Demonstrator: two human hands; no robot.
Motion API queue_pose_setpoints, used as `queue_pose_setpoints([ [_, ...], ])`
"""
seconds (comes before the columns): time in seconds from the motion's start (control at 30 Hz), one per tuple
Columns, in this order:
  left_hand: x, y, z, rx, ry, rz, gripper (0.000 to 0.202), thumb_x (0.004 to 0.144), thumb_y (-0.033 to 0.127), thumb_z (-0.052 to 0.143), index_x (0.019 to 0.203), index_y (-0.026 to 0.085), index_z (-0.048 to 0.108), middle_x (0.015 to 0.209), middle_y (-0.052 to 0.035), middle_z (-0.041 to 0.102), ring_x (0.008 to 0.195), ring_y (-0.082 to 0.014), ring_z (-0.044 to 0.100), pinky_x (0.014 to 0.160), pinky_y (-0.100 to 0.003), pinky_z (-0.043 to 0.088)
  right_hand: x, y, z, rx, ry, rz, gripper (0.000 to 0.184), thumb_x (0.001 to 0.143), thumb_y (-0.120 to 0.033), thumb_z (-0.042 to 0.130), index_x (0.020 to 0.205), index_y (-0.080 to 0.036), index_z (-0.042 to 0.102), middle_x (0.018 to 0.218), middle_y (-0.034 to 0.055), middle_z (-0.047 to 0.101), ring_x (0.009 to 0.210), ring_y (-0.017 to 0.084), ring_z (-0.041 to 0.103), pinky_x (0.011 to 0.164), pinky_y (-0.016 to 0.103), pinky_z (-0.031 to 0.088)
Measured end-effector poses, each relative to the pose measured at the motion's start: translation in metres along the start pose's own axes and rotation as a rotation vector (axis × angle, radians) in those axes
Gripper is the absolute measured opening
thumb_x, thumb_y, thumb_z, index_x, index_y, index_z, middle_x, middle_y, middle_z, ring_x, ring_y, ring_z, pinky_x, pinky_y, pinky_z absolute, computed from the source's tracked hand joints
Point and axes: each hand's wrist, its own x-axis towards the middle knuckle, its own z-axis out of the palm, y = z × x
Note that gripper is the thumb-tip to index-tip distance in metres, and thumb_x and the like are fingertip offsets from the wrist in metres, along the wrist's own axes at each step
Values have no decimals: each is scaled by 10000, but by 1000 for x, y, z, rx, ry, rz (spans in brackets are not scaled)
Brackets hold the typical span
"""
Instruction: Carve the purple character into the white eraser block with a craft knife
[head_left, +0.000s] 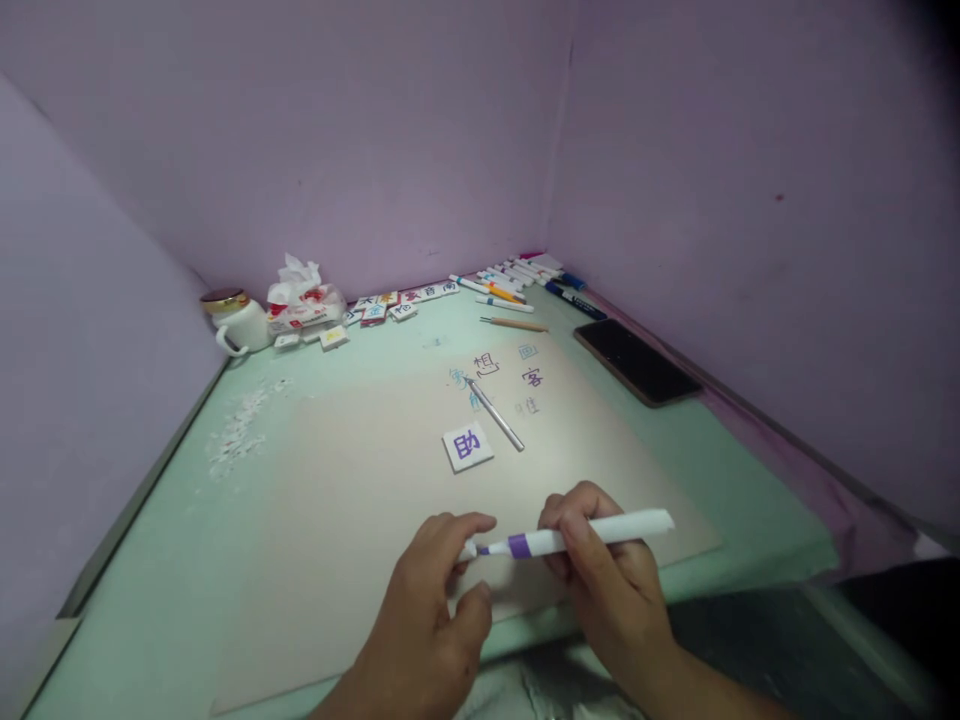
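A white marker (622, 527) with a purple band is gripped in my right hand (611, 575), its purple tip pointing left. My left hand (435, 600) is curled around a small white marker cap (468, 550), mostly hidden by the fingers; the tip is right at its mouth. Beyond the hands, a square white tile (467, 446) with a purple character lies on the beige board (337, 560). A silver pen-like tool (495, 413) rests just right of the tile, among characters written on the board.
A black phone (637, 360) lies at the right. A thin wooden tool (515, 324) and several markers (510, 280) are at the back right. Lettered tiles (375, 312), a tissue pack (304, 305) and a white lidded mug (241, 325) line the back left. White scraps (241, 430) dot the green cloth.
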Motion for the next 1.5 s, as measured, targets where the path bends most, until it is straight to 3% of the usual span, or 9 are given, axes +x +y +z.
queue_pose_setpoints([
  [0.47, -14, -21, 8, 169, 52, 150, 394, 824, 142, 440, 1206, 210, 511, 930, -69, 577, 835, -210, 560, 676, -330, 488, -7, 3, 0, -188, -28, -50, 287, 931, -398, 460, 712, -211, 462, 599, -53, 384, 537, 100, 325, 482, 205, 287],
  [0.7, -16, -26, 14, 243, 61, 219, 419, 834, 134, 426, 1242, 207, 492, 969, -100, 606, 897, -231, 580, 756, -380, 516, -12, 4, -3, -243, -109, -23, 224, 941, -346, 454, 761, -214, 475, 664, -42, 427, 585, 98, 380, 539, 201, 339],
  [0.83, -20, -27, 22, 165, 155, 318, 407, 839, 163, 422, 1224, 252, 522, 1071, -90, 627, 955, -230, 596, 818, -366, 509, -14, 4, -4, -249, -170, 21, 243, 916, -372, 495, 741, -203, 495, 649, -38, 451, 573, 93, 397, 526, 201, 351],
  [0.9, -24, -26, 25, 66, 241, 240, 381, 857, 227, 438, 1220, 287, 535, 1138, -67, 622, 994, -228, 595, 853, -352, 494, -15, 6, -5, -196, -143, 106, 273, 883, -408, 540, 716, -201, 481, 568, -55, 441, 500, 82, 377, 465, 193, 325],
  [0.97, -26, -23, 26, -91, 253, 94, 335, 873, 349, 460, 1178, 279, 579, 1030, -54, 650, 894, -214, 615, 799, -326, 500, -16, 10, -5, -107, -137, 233, 291, 849, -435, 581, 717, -206, 459, 498, -72, 442, 427, 69, 362, 408, 180, 293],
  [1.07, -23, -18, 24, -462, 51, -117, 452, 854, 562, 435, 1063, 218, 640, 664, -9, 570, 539, -133, 528, 496, -242, 437, -20, 18, -7, 6, -242, 314, 304, 800, -429, 637, 718, -208, 446, 479, -68, 490, 371, 59, 391, 364, 163, 286],
  [1.17, -15, -12, 21, -714, -46, -238, 543, 821, 649, 425, 993, 191, 661, 640, -6, 522, 485, -106, 466, 389, -196, 314, -21, 22, -5, 83, -358, 254, 297, 762, -393, 677, 704, -205, 454, 510, -58, 516, 361, 53, 418, 347, 154, 301],
  [1.33, -6, -8, 12, -537, 83, 32, 491, 876, 587, 381, 859, 210, 695, 752, -51, 601, 698, -176, 574, 636, -282, 497, -11, 7, 2, 82, -416, 330, 279, 723, -426, 708, 724, -206, 537, 520, -39, 537, 377, 72, 464, 380, 195, 382],
  [1.5, -8, -14, 3, -283, -8, 196, 355, 876, 524, 451, 899, 283, 711, 718, -38, 642, 576, -151, 570, 522, -235, 496, -3, -1, 3, 53, -520, 265, 261, 683, -461, 729, 614, -227, 635, 598, 43, 641, 576, 170, 611, 539, 290, 494],
])
